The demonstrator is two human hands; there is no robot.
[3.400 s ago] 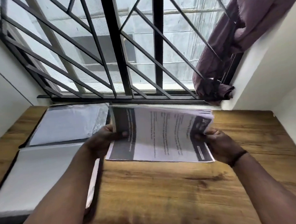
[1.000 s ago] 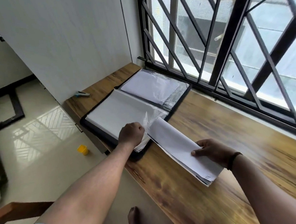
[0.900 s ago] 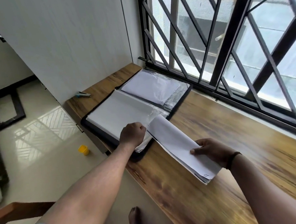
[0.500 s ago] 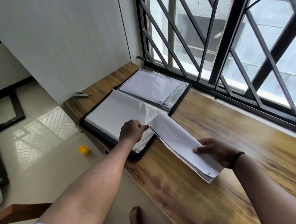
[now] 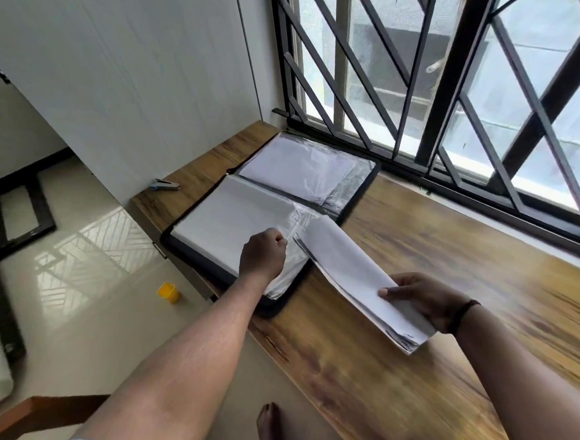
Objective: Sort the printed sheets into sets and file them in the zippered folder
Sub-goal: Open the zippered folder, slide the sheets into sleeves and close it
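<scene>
The black zippered folder [image 5: 359, 194] lies open on the wooden table [image 5: 457, 276], with clear plastic sleeves on both halves. My left hand [image 5: 263, 254] pinches the open edge of the near half's clear sleeve [image 5: 292, 230] and lifts it. My right hand [image 5: 421, 298] grips the near end of a stack of printed sheets [image 5: 347, 270], blank side up. The stack's far end points into the sleeve's mouth beside my left hand. The far half holds white sheets [image 5: 295, 168] under plastic.
A small stapler [image 5: 163, 185] lies at the table's far left corner. The barred window [image 5: 444, 88] runs along the table's far edge. A yellow cup [image 5: 167, 292] stands on the tiled floor below. My foot [image 5: 268, 427] shows by the table's near edge.
Since 3.4 s ago I turned left and brought the stack down from both hands to the folder. In the last second my right hand slid slightly nearer along the stack; my left hand keeps the sleeve raised.
</scene>
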